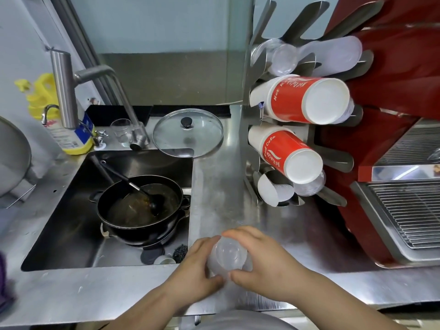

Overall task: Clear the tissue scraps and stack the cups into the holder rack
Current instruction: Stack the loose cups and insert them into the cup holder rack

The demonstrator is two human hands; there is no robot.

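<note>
Both hands wrap a clear plastic cup (pixel 229 254) that stands upside down on the steel counter near its front edge. My left hand (pixel 195 265) grips its left side and my right hand (pixel 264 260) its right side. The metal holder rack (pixel 256 65) stands at the right of the counter. It carries two stacks of red paper cups (pixel 300 98) (pixel 283 151), clear plastic cups (pixel 283 58) at the top, another clear cup (pixel 309 185) under the lower red stack, and white lids (pixel 273 190) at the bottom. No tissue scraps are visible.
A sink (pixel 71 222) on the left holds a black pot (pixel 140 206) with a ladle. Behind it are a faucet (pixel 95 75), a glass (pixel 121 131), a glass pot lid (pixel 188 133) and a yellow bottle (pixel 69 132). A red espresso machine (pixel 392 163) fills the right side.
</note>
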